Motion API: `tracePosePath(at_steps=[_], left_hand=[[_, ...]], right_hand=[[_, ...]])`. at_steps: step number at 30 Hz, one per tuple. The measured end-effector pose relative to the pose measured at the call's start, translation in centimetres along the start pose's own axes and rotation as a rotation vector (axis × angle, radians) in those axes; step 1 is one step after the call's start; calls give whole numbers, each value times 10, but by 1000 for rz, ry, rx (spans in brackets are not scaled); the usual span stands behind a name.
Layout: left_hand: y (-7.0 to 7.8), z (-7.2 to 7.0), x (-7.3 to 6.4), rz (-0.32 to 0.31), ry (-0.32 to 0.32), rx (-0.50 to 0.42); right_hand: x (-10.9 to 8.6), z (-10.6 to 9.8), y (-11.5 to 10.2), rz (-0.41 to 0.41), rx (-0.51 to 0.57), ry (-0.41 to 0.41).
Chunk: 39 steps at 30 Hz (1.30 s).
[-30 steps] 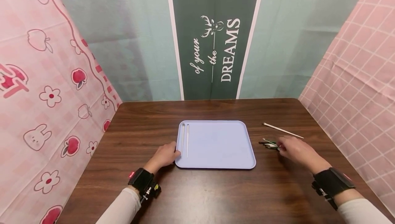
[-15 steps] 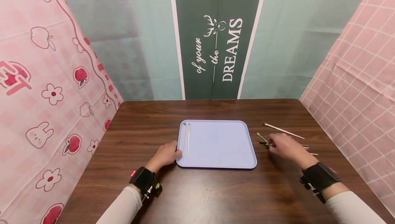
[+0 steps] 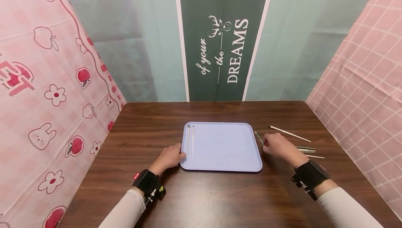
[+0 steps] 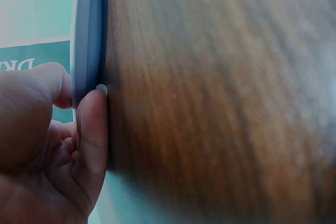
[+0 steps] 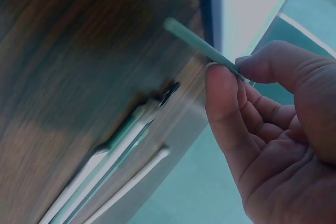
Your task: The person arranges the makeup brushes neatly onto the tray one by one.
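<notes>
Just beside the right edge of the lavender tray (image 3: 226,147), a slim green stick (image 5: 195,43) is pinched by the right grip (image 3: 279,147); the tray's left edge is grasped by the left grip (image 3: 169,156). Toward the right edge of the bench (image 3: 220,200), more sticks (image 3: 308,150) are laid.

Head cam fine, wrist cams kinda mushy

Head view's bright and fairly even, with pale glare on the near stretch of the dark brown wood-grain table (image 3: 213,200) and a soft shadow below the bare right hand (image 3: 277,147). Left wrist smears the grain badly, plus there's a whitish glow at the right edge. Right wrist is dimmer and bluish, its bundle of thin green-and-white sticks (image 5: 107,169) blurry (the hand's way sharper, honestly).
</notes>
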State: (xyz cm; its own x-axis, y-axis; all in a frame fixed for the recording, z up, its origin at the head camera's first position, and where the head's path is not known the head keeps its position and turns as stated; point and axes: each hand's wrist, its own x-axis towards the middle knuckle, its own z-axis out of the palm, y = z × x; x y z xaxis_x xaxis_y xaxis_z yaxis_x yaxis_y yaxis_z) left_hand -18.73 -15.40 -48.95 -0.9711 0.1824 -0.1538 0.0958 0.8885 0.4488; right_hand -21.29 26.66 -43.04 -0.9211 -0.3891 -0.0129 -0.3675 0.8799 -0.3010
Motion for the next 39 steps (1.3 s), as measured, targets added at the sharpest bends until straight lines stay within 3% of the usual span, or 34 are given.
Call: tracePosePath(at_steps=[7,17,28,39], left_hand=[[1,-1,-1,9,2,11],[1,-1,0,6,6,13],[2,-1,0,-1,3,13],[2,-1,0,-7,-5,9]], right_hand=[[12,2,-12,53,9,-68],[28,11,-30,83,17,-50],[45,18,-49,175,40,-117],[61,22,-66,162,42,-133]])
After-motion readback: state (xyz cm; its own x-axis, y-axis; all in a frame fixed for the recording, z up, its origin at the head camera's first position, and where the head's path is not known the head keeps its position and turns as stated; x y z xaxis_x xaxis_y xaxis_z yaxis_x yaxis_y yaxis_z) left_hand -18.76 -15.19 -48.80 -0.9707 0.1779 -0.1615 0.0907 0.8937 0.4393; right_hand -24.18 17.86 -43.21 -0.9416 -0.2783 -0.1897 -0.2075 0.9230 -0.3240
